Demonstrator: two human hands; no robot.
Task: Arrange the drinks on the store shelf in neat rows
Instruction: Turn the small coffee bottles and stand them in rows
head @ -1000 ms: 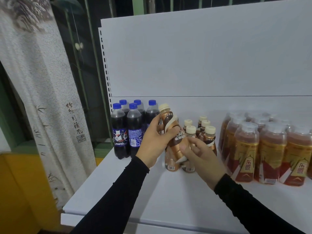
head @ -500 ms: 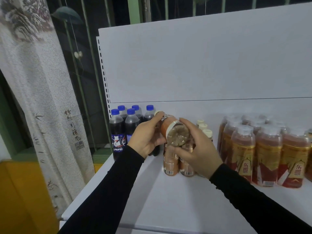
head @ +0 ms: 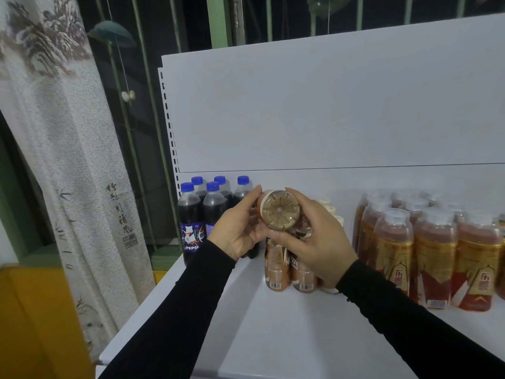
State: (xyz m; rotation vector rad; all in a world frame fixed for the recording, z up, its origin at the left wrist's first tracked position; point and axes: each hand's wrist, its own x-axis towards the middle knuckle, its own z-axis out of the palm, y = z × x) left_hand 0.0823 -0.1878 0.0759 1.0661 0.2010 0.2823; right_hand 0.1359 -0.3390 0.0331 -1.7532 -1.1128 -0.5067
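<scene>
Coffee bottle [head: 280,210] lies tipped base-first toward the camera, gripped by both the left hand [head: 240,231] and the right hand [head: 311,236] above the shelf [head: 273,337] — apparently mid-inspection; next it needs righting and setting into its row. Five cola bottles [head: 191,214] stand left — orange drinks [head: 434,255] right, count unclear.

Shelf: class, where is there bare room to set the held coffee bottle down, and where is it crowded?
Free: the shelf front, ahead of the coffee bottles, and the rear strip behind them. Crowded: cola bottles left, tea bottles right.
</scene>
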